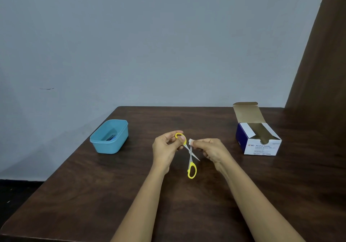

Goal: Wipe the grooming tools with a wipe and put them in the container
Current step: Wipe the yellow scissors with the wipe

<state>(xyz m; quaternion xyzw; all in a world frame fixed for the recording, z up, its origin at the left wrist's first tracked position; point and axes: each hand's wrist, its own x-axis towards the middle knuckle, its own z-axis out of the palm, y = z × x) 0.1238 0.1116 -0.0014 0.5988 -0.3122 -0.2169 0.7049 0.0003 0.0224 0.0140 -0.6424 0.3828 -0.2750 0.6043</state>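
Small yellow-handled scissors [191, 164] hang spread wide above the dark wooden table [131, 185]. My left hand [164, 148] grips the upper yellow loop, and the lower loop dangles free. My right hand [209, 150] pinches a small white wipe [191, 141] against the tip of one blade. A light blue plastic container [110, 136] stands at the left of the table, with a dark blue tool lying inside it.
An opened blue and white box of alcohol swabs [259, 140] sits at the right, flap raised. A grey wall rises behind the table and a brown curtain [322, 63] hangs at the far right. The table's left edge drops to a dark floor.
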